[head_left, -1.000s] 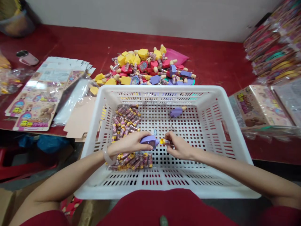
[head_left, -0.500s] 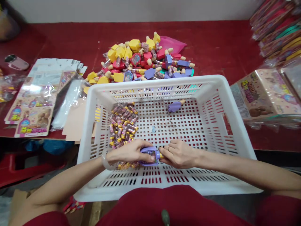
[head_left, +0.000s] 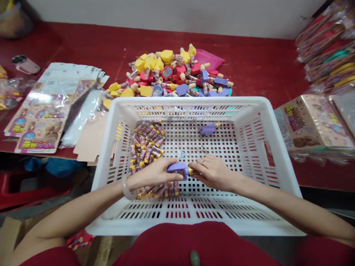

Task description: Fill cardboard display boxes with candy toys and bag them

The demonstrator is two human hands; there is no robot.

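While the left hand [head_left: 151,173] grips a purple toy [head_left: 177,168] low inside the basket [head_left: 255,111], the right hand [head_left: 213,171], at three o'clock, pinches its yellow cap [head_left: 190,170]; pushing straight along the toy's axis looks best.

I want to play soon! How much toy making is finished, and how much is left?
Done: one purple toy lies finished in the white basket. In hand: left hand holds a purple shell, right hand pushes a yellow-capped tube in. Left: many candy tubes in the basket.
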